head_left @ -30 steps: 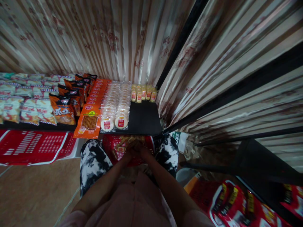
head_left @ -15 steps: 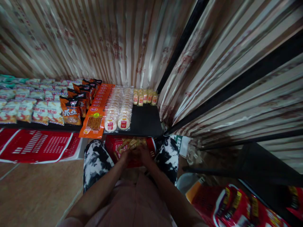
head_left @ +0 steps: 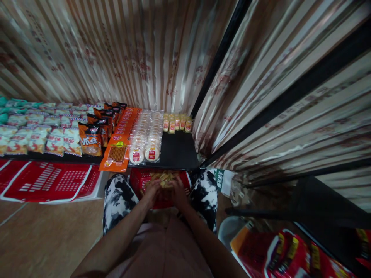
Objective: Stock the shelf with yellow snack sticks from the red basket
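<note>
Between my knees sits a red basket [head_left: 139,178] holding small yellow-wrapped snack packets [head_left: 166,181]. My left hand [head_left: 153,190] reaches into it from the left, its fingers curled against the packets. From the other side my right hand [head_left: 179,192] closes on the same packets. The fingertips are dim and partly hidden among the wrappers. Just beyond the basket, on a black shelf [head_left: 179,150], similar small yellow packets [head_left: 177,122] stand grouped at the back right. Two rows of round white crackers in clear wrap [head_left: 152,152] stand to their left.
Orange stick-snack packs [head_left: 117,152], orange-black bags [head_left: 90,141] and white bags [head_left: 55,141] line the shelf leftward. Below are more red baskets [head_left: 58,181]. A striped curtain [head_left: 116,50] and black poles [head_left: 220,58] bound the back and right. Red bags [head_left: 292,251] lie lower right.
My hands have shifted slightly within the basket, and more of the yellow packets shows between them. The view has tilted a little; the shelf goods stay in place.
</note>
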Tool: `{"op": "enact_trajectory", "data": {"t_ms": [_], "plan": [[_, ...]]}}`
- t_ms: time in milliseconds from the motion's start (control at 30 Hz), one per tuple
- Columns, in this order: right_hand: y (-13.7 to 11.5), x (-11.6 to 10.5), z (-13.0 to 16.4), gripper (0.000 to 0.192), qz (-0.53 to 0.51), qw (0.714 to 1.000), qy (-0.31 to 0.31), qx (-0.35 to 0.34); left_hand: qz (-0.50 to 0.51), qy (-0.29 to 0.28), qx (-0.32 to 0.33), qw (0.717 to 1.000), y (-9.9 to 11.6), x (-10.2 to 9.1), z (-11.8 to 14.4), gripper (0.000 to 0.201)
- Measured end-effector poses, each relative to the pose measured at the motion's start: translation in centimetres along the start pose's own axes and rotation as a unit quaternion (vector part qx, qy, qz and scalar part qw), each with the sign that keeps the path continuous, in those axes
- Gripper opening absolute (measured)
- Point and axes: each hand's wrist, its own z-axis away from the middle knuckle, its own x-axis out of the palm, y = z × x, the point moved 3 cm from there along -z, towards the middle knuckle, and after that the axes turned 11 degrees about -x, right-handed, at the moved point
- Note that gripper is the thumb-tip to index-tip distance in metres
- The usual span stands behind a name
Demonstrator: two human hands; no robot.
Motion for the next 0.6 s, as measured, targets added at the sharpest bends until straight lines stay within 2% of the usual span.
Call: {"op": "enact_trajectory", "data": {"t_ms": [200, 467, 600], "plan": [[-0.7, -1.5, 0.1, 0.049, -0.018, 0.998, 0.042, -0.042, -0.015, -0.024, 0.024, 0.999, 1.4, 1.0, 0.8, 0.032], [-1.4, -3.1, -0.7, 0.044, -0.051, 0.994, 0.081, -0.043, -0.026, -0.048, 0.049, 0.997, 2.3, 2.2, 2.0, 0.035], [-1.5, -3.6, -1.0, 0.049, -0.072, 0.991, 0.104, -0.034, -0.026, -0.058, 0.069, 0.996, 2.8, 2.6, 2.5, 0.036]]}}
